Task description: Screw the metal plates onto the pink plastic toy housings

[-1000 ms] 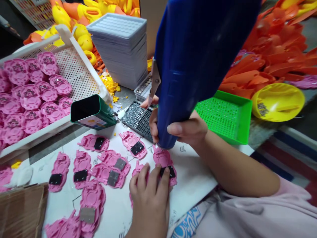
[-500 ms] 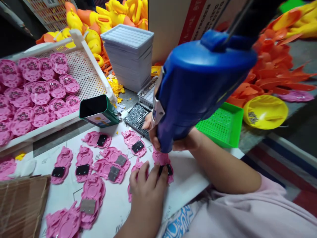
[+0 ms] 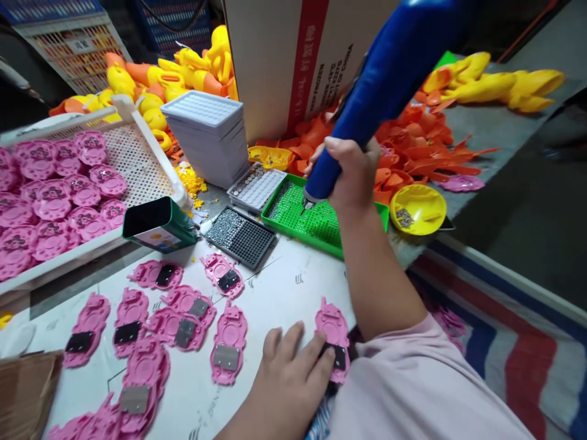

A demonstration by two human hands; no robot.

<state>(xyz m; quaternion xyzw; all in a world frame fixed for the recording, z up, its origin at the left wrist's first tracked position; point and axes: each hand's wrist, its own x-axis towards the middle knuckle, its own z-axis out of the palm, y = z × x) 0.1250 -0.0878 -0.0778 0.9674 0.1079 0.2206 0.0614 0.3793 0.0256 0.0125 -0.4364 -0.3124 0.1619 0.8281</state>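
Observation:
My right hand (image 3: 355,174) is wrapped round a blue electric screwdriver (image 3: 342,143), tilted with its tip pointing down over the green tray (image 3: 321,238). Small metal screws lie in that tray; whether the tip touches any I cannot tell. My left hand (image 3: 293,376) rests on the white sheet with fingers spread, its fingertips on a pink plastic casing (image 3: 332,324) with a black cover plate, near my body. To the left lies another pink casing (image 3: 228,342) with a grey plate. Several more, with black or grey plates, spread further left.
A black screw tray (image 3: 241,238) sits beside the green one. Behind are stacked white trays (image 3: 206,140), a dark green container (image 3: 158,223) and a white crate (image 3: 169,177) of pink casings. A yellow bowl (image 3: 426,208) with small metal parts stands at right.
The screwdriver has gone from above the pink casing to over the green tray. My left hand and that casing now lie further right and nearer my body. The view has shifted.

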